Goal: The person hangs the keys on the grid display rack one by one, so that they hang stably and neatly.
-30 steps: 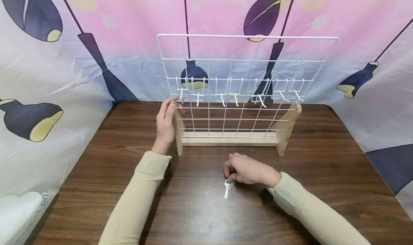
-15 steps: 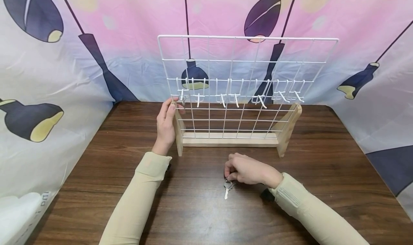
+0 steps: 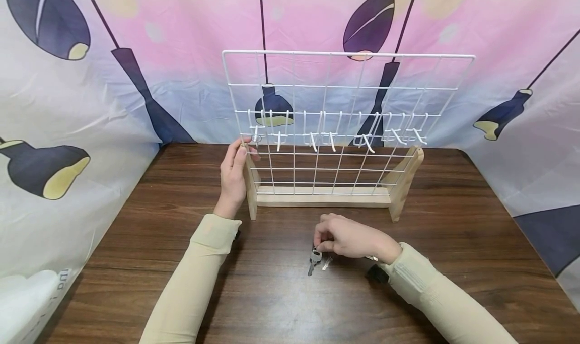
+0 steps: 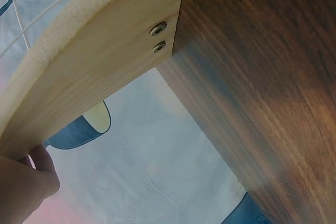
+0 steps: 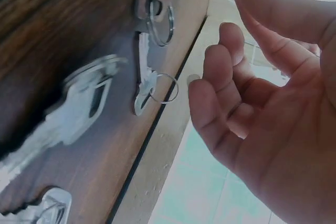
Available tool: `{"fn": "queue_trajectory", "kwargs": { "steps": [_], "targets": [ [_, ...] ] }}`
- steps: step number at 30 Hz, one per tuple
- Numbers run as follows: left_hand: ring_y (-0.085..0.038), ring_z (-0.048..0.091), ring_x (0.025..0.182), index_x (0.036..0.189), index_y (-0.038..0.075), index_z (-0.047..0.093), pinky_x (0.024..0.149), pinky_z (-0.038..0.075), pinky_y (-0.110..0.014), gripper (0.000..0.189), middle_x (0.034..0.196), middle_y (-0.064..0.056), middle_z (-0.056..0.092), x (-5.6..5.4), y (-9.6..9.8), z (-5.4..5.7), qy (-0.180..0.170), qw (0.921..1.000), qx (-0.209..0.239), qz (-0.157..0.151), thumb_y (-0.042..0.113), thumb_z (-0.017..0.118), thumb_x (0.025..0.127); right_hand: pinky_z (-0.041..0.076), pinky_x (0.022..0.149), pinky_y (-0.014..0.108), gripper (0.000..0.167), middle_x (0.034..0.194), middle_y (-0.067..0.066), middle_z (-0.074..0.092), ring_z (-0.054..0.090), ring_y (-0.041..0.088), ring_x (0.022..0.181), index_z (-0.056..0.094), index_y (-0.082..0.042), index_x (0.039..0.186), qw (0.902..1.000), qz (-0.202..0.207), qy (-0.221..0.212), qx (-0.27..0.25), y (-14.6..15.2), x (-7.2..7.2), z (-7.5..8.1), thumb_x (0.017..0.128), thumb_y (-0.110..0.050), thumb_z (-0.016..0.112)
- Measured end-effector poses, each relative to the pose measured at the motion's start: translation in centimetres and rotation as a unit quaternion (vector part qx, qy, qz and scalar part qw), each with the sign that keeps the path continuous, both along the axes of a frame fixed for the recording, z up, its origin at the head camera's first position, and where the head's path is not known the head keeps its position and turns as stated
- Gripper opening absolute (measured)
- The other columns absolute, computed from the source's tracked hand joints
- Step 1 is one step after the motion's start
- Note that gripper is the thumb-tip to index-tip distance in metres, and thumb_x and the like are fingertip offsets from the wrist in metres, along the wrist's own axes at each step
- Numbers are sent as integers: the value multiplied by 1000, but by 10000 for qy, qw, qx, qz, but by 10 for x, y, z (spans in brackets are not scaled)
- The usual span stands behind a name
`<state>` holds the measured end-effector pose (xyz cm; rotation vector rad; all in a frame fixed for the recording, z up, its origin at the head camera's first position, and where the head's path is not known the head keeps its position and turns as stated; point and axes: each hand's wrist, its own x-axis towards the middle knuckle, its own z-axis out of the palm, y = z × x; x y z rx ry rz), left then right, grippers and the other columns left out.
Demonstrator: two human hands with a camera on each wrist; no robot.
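Before me, brown wood-grain table [image 3: 136, 233]; glare [image 3: 294, 303] on its near part. Cloth [image 3: 190, 42] hangs on three sides, pink above blue behind, printed with lamps [image 3: 41, 165].

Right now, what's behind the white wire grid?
Through the wire grid you can see the printed backdrop and the brown tabletop. The wooden base bar hides the strip of tabletop just behind it; the left upright hides part of the left hand.

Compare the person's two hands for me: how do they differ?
The left hand grips a wooden side support of the rack, while the right hand pinches a key. The left hand is higher up, beside the rack; the right hand is lower, in front of it, over the table. Both come out of pale, cuffed sleeves.
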<state>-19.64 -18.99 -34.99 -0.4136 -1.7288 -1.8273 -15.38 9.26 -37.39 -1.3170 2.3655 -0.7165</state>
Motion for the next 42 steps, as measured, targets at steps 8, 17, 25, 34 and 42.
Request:
{"fn": "queue_trajectory", "kwargs": {
  "steps": [8, 17, 25, 34, 42],
  "targets": [
    [-29, 59, 88, 126, -10, 51, 83, 48, -32, 31, 93, -5, 62, -2, -1, -1, -71, 10000, -13, 31, 5, 35, 104, 48, 71, 25, 9, 89, -10, 56, 54, 7, 80, 64, -25, 85, 9967, -66, -674, -442, -3, 3, 9, 91, -20, 70],
    [-30, 60, 89, 126, 0, 55, 82, 48, -30, 30, 93, -5, 62, 0, 0, -2, 14, 10000, 24, 30, 12, 39, 104, 50, 70, 28, 5, 89, -10, 61, 57, 10, 80, 65, -24, 92, 9875, -457, -824, -1267, -10, 5, 18, 93, -28, 67],
    [-36, 58, 90, 127, 1, 55, 83, 48, -33, 30, 93, -6, 62, 1, 0, -1, -36, 10000, 20, 33, 12, 39, 104, 50, 73, 30, 7, 90, -3, 65, 59, 16, 83, 68, -20, 93, 9576, -1152, -1401, -2239, -20, 11, 34, 92, -26, 69],
    [-40, 57, 90, 127, -2, 54, 85, 47, -39, 33, 95, -20, 59, -1, 0, -3, 43, 10000, -51, 66, 18, 40, 104, 47, 66, 26, 8, 94, 4, 65, 58, 20, 81, 69, -13, 96, 9163, -1724, -1514, -3281, -33, 13, 57, 91, -18, 70],
    [-38, 58, 90, 126, -4, 54, 85, 47, -41, 32, 96, -23, 59, 0, 0, -1, 49, 9999, -83, 140, 14, 39, 105, 45, 62, 25, 8, 93, 2, 67, 56, 20, 75, 69, -12, 97, 9068, -1666, -1170, -3693, -42, 8, 66, 92, -18, 69]
  ]
}}
